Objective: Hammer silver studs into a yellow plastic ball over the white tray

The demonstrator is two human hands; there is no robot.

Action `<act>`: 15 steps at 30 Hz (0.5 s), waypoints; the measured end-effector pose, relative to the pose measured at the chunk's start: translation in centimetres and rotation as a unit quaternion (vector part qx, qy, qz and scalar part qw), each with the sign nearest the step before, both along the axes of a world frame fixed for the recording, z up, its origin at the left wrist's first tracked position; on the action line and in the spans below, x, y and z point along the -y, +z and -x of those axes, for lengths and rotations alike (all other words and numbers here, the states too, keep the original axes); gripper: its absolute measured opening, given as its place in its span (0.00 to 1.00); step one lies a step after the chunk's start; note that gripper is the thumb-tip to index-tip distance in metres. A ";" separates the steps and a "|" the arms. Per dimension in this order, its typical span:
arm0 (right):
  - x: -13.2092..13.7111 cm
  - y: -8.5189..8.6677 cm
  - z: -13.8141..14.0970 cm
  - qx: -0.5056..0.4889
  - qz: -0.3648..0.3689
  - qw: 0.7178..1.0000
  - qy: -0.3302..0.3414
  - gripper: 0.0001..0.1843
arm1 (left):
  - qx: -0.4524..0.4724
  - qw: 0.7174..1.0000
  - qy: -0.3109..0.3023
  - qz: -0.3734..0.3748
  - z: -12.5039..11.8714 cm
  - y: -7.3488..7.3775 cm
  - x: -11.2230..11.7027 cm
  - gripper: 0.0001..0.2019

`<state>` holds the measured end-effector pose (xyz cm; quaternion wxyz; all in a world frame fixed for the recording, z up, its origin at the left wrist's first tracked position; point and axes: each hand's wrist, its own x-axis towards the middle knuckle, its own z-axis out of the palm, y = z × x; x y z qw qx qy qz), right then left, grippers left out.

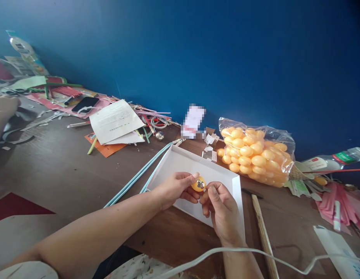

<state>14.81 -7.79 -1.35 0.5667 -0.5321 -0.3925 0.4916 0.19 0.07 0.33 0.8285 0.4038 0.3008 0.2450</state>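
My left hand (184, 188) pinches a small yellow egg-shaped piece (198, 188) between thumb and fingers. Shiny silver bits (200, 183) show on the side of it that faces me. My right hand (219, 201) is closed close by the piece's right edge, thumb against forefinger. Whatever those fingertips grip is too small to make out. Both hands are over a shallow white box (165, 170) lying on the brown table. Behind it to the right, a clear plastic bag (280, 135) holds many yellow egg-shaped pieces (245, 161).
A wooden-handled tool (263, 228) lies right of the box. Pale blue cords (133, 180) run along its left. Papers (116, 120), a dark phone (85, 105) and a silver ball (159, 135) are at left. A white cable (209, 252) crosses in front of my right forearm.
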 end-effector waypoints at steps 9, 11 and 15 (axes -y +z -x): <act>-0.5 0.3 0.5 0.070 0.019 0.997 -0.008 0.15 | -0.037 0.998 0.021 -0.038 -0.3 -0.1 0.2 0.23; -0.1 1.1 0.4 0.094 0.025 0.995 -0.015 0.15 | -0.010 1.000 0.017 -0.021 -0.3 -0.2 0.2 0.22; 2.3 3.3 -2.2 0.208 0.000 0.973 -0.097 0.17 | 0.039 0.998 0.029 0.045 0.1 0.0 -0.4 0.20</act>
